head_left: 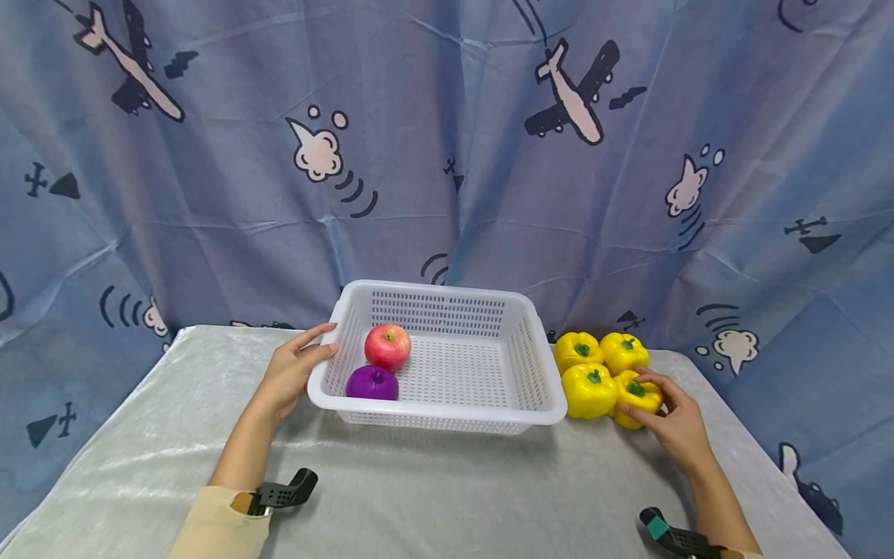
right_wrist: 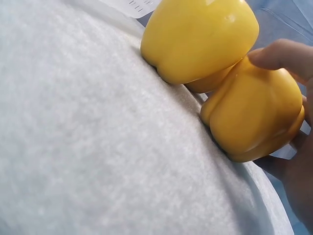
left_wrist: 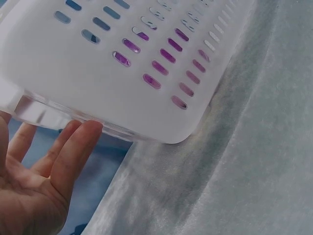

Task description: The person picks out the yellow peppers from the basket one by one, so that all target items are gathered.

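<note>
My left hand is at the left end of a white plastic basket, its extended fingertips touching the rim. From below, the left wrist view shows those fingers against the rim's edge. Inside the basket a red apple lies beside a purple, round fruit or vegetable. On the right, my right hand grips a yellow bell pepper, thumb on the near side and fingers on the far side. In the right wrist view this pepper is against or very near its neighbour.
Three more yellow bell peppers cluster at the basket's right end: one in front, two behind. A pale cloth covers the table. Behind it hangs a blue curtain printed with airplanes.
</note>
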The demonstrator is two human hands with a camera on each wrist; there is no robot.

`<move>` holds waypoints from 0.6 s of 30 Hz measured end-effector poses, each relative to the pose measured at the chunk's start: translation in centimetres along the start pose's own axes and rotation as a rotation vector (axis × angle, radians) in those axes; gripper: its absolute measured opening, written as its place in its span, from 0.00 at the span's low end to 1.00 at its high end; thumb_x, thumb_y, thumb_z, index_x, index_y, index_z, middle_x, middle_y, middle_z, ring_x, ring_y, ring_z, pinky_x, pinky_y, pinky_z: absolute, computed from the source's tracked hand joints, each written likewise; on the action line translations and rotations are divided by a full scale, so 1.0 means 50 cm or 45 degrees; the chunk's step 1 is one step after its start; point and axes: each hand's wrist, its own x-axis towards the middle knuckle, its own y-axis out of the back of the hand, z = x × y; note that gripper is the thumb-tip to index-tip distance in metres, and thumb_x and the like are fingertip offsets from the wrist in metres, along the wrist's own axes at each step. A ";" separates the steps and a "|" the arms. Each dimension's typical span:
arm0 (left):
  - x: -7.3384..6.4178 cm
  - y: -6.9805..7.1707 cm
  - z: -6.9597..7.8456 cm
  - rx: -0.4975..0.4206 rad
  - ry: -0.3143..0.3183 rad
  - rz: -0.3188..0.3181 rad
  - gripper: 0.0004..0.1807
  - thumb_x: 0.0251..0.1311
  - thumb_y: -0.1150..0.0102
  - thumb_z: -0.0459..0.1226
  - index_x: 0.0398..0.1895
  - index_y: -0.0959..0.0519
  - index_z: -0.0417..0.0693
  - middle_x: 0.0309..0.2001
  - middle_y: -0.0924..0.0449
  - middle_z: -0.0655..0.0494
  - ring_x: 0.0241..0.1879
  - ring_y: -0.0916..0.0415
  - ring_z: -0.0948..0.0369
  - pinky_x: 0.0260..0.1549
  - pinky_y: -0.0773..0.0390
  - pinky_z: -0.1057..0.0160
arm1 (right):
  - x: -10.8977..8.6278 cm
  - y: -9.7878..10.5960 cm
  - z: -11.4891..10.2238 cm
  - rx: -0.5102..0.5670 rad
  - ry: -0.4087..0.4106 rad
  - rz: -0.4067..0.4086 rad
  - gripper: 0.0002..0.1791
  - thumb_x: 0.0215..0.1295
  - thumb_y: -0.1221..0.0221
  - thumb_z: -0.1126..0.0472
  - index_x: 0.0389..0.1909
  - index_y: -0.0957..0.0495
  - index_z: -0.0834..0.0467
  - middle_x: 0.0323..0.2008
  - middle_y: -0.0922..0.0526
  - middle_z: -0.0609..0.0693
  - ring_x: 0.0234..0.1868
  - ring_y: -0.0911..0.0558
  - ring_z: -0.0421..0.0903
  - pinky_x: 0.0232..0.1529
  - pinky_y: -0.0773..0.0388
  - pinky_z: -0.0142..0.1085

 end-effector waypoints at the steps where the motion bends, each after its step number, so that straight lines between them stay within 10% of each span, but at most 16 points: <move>1: -0.001 0.000 0.001 0.002 -0.001 0.002 0.33 0.70 0.39 0.43 0.76 0.35 0.51 0.69 0.28 0.36 0.46 0.17 0.64 0.42 0.14 0.61 | 0.001 0.001 -0.001 0.006 0.006 -0.002 0.28 0.65 0.32 0.57 0.61 0.28 0.63 0.65 0.29 0.26 0.57 0.38 0.16 0.49 0.37 0.11; 18: -0.007 0.000 0.012 0.206 -0.063 0.050 0.32 0.69 0.38 0.45 0.73 0.31 0.50 0.68 0.28 0.35 0.55 0.18 0.53 0.43 0.15 0.62 | 0.008 0.048 -0.103 -0.066 0.165 0.100 0.23 0.72 0.39 0.57 0.65 0.26 0.58 0.67 0.30 0.29 0.61 0.37 0.17 0.58 0.38 0.10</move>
